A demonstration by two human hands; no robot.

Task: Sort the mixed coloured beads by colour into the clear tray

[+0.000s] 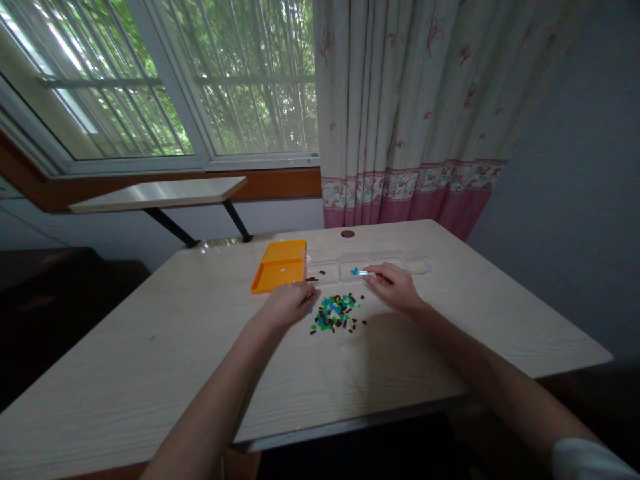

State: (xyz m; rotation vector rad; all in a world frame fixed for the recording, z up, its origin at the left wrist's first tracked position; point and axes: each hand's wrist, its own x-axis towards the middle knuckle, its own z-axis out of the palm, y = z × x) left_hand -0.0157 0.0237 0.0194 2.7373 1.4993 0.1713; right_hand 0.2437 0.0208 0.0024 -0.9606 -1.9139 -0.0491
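A loose pile of small blue, green, brown and pale building bricks (334, 313) lies on the table between my hands. My left hand (289, 304) is at the pile's left edge, fingers curled together; whatever they hold is hidden. Fingers pinched, my right hand (393, 284) is over a clear plastic tray (330, 272) with compartments. At its fingertips a small pale, shiny spot shows, too small to name. Several blue bricks (355, 271) sit in the compartment beside those fingertips. Brown bricks (322, 272) are in the compartment further left, and a yellow piece (417, 268) is in the right one.
An orange two-part case (280, 267) lies unfolded left of the clear tray. The pale wooden table (165, 360) has a round cable hole (347, 234) at the back. A raised shelf (165, 193) on black legs stands at the back left, before the window and curtain (400, 120).
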